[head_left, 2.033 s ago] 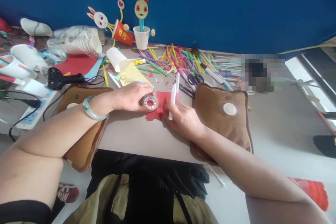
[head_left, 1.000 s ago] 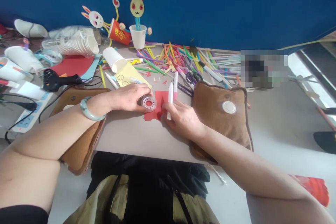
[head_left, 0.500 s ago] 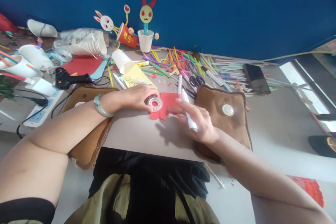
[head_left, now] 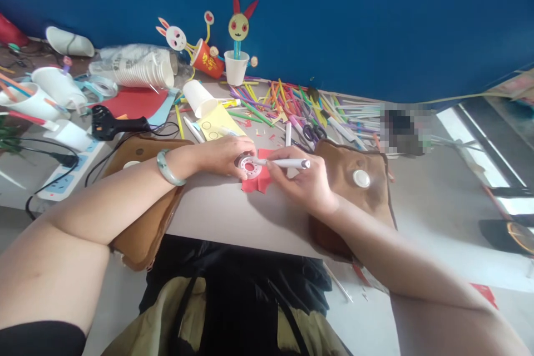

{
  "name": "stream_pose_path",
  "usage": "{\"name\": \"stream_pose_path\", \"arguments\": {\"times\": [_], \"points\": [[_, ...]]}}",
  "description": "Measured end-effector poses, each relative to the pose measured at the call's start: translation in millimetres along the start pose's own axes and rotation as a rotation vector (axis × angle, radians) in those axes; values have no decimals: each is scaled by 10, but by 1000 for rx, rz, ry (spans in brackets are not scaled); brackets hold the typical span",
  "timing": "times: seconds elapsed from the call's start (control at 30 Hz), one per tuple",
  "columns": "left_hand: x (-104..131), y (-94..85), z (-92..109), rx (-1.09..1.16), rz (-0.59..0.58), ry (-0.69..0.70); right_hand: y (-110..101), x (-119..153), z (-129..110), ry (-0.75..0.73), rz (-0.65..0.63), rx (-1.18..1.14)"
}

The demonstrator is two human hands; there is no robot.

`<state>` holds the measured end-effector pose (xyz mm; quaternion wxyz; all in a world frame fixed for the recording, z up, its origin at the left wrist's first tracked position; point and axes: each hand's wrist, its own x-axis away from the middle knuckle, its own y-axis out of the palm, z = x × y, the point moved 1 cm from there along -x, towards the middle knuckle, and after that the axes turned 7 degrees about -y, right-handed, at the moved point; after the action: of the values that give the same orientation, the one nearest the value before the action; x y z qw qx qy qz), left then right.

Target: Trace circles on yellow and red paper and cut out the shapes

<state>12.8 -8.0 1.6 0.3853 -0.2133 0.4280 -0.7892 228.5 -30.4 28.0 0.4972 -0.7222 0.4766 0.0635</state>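
My left hand is closed around the left side of a small clear, whitish roll of tape, which lies flat on a piece of red paper with torn-looking or cut edges. In my right hand is a white marker pen, pinched between thumb and fingers and lying nearly level. Its tip points left and meets, or almost meets, the right rim of the roll. The fingers partly hide the paper.
Brown padded cushions lie under both forearms. Behind the paper are yellow paper with drawn circles, black-handled scissors and many coloured sticks. Paper-cup figures, stacked cups, a glue gun and a power strip stand around.
My right hand has moved left to the roll of tape. The marker has turned from steep to nearly level, its tip now at the roll. My left hand keeps its hold.
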Motion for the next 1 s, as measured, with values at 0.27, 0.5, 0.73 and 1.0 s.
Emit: {"name": "stream_pose_path", "arguments": {"times": [0.27, 0.5, 0.73, 1.0], "points": [[-15, -7, 29, 57, 22, 7, 177, 152, 193, 3, -56, 56], [-12, -12, 33, 31, 16, 1, 249, 196, 263, -29, -75, 76], [-17, 1, 14, 19, 23, 0, 283, 208, 287, -59, -89, 102], [-19, 13, 9, 24, 38, -6, 308, 235, 314, -80, -115, 117]]}}
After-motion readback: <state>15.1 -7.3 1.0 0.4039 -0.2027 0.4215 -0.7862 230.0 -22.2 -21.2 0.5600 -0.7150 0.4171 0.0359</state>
